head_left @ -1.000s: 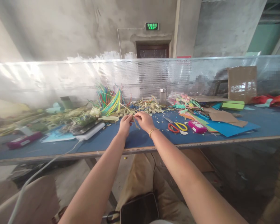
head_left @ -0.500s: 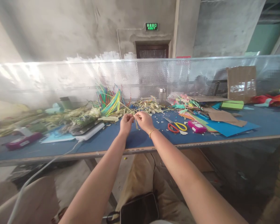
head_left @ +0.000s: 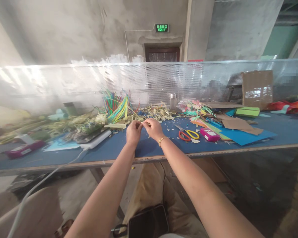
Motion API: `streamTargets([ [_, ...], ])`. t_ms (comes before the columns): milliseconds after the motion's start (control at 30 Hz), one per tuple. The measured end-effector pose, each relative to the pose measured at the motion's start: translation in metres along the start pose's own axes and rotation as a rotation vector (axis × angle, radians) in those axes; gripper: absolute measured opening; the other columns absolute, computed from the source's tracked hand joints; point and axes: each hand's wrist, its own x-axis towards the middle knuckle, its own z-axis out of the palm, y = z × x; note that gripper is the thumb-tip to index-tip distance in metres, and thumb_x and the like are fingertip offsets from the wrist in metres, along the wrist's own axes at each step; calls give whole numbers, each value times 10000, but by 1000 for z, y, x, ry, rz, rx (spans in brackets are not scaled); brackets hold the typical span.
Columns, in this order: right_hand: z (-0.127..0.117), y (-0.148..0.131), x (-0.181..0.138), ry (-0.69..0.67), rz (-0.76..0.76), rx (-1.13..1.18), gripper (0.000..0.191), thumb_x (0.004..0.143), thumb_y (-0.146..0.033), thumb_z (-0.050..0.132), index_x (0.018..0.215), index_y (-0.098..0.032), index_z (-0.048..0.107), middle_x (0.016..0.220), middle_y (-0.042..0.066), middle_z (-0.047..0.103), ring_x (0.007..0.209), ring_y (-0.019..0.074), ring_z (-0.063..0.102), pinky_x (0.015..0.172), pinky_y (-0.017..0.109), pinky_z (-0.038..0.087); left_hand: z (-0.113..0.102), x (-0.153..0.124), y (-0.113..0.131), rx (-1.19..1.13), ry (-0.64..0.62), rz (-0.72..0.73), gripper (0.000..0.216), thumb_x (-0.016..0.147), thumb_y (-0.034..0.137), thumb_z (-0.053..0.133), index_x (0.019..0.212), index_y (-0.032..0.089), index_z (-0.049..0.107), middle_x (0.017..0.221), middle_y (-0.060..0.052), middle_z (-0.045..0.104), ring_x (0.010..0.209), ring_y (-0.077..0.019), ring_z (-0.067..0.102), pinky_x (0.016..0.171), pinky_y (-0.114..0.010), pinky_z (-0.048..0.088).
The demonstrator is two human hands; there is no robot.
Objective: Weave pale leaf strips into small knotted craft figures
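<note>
My left hand (head_left: 133, 133) and my right hand (head_left: 153, 129) meet over the front middle of the table, thumbs and fingertips pinched together. From between them a thin pale stick (head_left: 136, 114) slants up and to the left; both hands seem closed on it, though its lower end is hidden by the fingers. Scissors (head_left: 188, 135) with red and yellow handles lie to the right of my right hand. Beyond my left hand stands a bundle of colourful thin stems (head_left: 118, 107), beside a heap of pale yellow-green scraps (head_left: 159, 112).
A blue-topped table (head_left: 151, 148) runs across the view. A power strip (head_left: 96, 140) with a white cable, a magenta box (head_left: 209, 135), coloured paper (head_left: 250, 136) and cardboard (head_left: 240, 124) lie on it. A glass bottle (head_left: 173, 101) stands before the perforated metal screen (head_left: 159, 79).
My left hand has shifted slightly left. A thin strip that hung below the fingertips no longer shows there. The right hand has hardly moved.
</note>
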Motion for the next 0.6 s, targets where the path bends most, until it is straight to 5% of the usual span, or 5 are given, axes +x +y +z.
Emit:
streamTargets([
  [233, 0, -4, -1, 20, -14, -9, 215, 903, -301, 542, 756, -200, 663, 764, 9, 590, 740, 136, 536, 710, 250, 402, -1, 1, -2, 97, 6, 12, 169, 829, 295, 516, 680, 215, 512, 650, -9, 544, 640, -175, 478, 616, -272, 319],
  [433, 1, 0, 1, 57, 4, 13, 159, 848, -268, 607, 706, -203, 637, 796, 15, 595, 797, 143, 556, 789, 263, 436, 2, 1, -7, -74, 12, -30, 103, 801, 247, 521, 893, 228, 564, 663, 22, 583, 618, -159, 519, 638, -260, 362],
  [600, 5, 5, 2, 44, 108, 169, 114, 817, -270, 608, 726, -208, 635, 780, 8, 664, 770, 150, 609, 774, 272, 470, 4, 4, -6, -192, 19, -51, 119, 770, 309, 563, 811, 218, 628, 627, 32, 538, 603, -146, 480, 625, -251, 358],
])
